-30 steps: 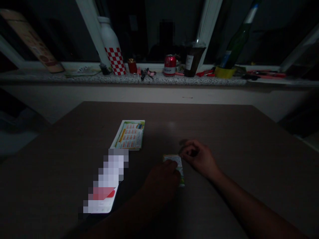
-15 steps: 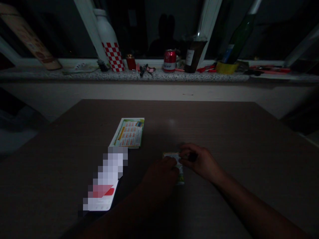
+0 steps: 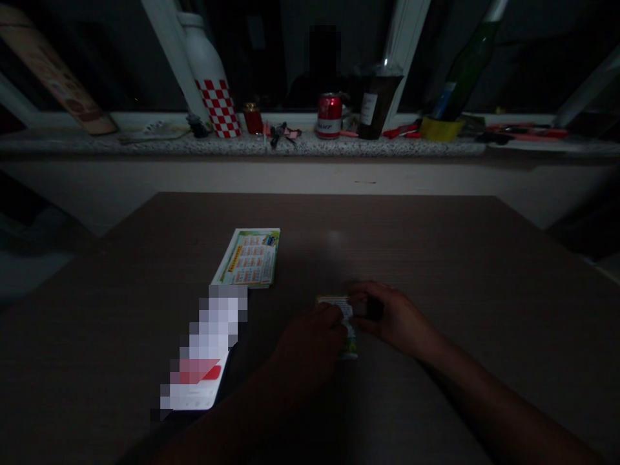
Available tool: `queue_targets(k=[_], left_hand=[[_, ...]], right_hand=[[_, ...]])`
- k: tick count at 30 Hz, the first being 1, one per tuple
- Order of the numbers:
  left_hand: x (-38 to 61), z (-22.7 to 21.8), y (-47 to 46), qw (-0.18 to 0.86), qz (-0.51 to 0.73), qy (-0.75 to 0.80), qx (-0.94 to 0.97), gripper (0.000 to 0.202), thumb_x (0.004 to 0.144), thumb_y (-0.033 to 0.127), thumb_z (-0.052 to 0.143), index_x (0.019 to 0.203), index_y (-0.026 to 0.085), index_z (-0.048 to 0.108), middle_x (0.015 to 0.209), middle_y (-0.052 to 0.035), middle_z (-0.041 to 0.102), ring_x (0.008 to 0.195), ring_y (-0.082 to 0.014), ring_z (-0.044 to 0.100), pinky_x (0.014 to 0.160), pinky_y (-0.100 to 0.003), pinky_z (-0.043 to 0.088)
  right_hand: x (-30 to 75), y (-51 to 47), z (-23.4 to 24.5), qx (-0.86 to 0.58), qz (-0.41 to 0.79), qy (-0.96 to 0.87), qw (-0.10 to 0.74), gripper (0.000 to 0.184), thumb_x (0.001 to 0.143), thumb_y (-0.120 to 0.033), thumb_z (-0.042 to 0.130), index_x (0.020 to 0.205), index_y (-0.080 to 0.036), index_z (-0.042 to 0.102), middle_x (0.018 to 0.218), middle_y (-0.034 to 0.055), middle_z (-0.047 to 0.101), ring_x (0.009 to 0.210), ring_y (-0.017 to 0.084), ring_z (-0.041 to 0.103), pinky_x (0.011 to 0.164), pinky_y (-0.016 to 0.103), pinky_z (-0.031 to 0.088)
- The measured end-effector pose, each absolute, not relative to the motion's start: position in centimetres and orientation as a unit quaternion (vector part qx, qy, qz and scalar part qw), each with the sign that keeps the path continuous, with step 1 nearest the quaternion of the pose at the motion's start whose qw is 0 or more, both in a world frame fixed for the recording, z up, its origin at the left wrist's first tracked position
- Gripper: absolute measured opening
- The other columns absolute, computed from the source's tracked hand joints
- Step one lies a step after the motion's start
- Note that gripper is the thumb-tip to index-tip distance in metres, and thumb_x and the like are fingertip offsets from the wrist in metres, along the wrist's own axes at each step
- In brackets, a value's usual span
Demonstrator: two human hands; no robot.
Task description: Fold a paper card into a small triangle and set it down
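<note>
A small printed card [image 3: 349, 346] with green and white areas lies on the table in front of me, in dim light and partly covered. My left hand [image 3: 312, 336] rests over its left part, fingers bent and pressed down on it. At the card's right edge is my right hand [image 3: 390, 316], its thumb and fingers curved in and the tips meeting that edge. Whether a smaller thing sits between those fingertips is too dark to see. Farther left lies a stack of printed cards [image 3: 252, 261] with grids of orange figures.
A lit phone [image 3: 201, 394], its screen mostly blurred out, lies left of my left forearm on the brown table [image 3: 411, 239]. Along the stone windowsill [image 3: 165, 147] stand a checkered bottle [image 3: 217, 103], a red can [image 3: 329, 116], a dark drink cup [image 3: 378, 106] and a green bottle [image 3: 460, 77].
My right thumb and fingers have shifted slightly at the card's edge, with a wider gap between them. My left hand and the card stay nearly in place.
</note>
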State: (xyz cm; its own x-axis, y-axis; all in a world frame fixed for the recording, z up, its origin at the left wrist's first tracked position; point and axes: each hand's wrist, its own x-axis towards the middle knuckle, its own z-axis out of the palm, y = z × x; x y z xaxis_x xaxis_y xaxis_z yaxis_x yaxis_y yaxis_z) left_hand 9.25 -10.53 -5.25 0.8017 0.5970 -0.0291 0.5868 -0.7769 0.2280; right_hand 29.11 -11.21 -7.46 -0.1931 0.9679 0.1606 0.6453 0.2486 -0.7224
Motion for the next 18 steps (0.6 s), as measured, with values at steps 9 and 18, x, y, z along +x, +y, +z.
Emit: queue_targets(k=[9,18], left_hand=[[9.3,-5.3,-10.5,0.125,0.039,0.312,0.941,0.018,0.088,0.008,0.052,0.096,0.014,0.067,0.104,-0.0077,0.066,0.097,-0.0237,0.061,0.084,-0.039,0.053],[9.5,-5.6,-10.5,0.131,0.043,0.329,0.934,0.022,0.088,0.007,0.049,0.098,0.016,0.067,0.104,-0.0060,0.066,0.094,-0.0214,0.062,0.085,-0.035,0.051]], right_hand=[[29.1,-11.6,-6.9,-0.550,0.258,-0.747,0.269,0.056,0.067,-0.010,0.074,0.118,-0.024,0.058,0.108,0.0044,0.068,0.098,0.023,0.061,0.090,0.040,0.047],[29.3,-12.2,-6.0,-0.522,0.255,-0.777,0.242,0.068,0.062,-0.014,0.080,0.123,-0.027,0.055,0.119,0.0032,0.064,0.109,0.024,0.056,0.095,0.041,0.042]])
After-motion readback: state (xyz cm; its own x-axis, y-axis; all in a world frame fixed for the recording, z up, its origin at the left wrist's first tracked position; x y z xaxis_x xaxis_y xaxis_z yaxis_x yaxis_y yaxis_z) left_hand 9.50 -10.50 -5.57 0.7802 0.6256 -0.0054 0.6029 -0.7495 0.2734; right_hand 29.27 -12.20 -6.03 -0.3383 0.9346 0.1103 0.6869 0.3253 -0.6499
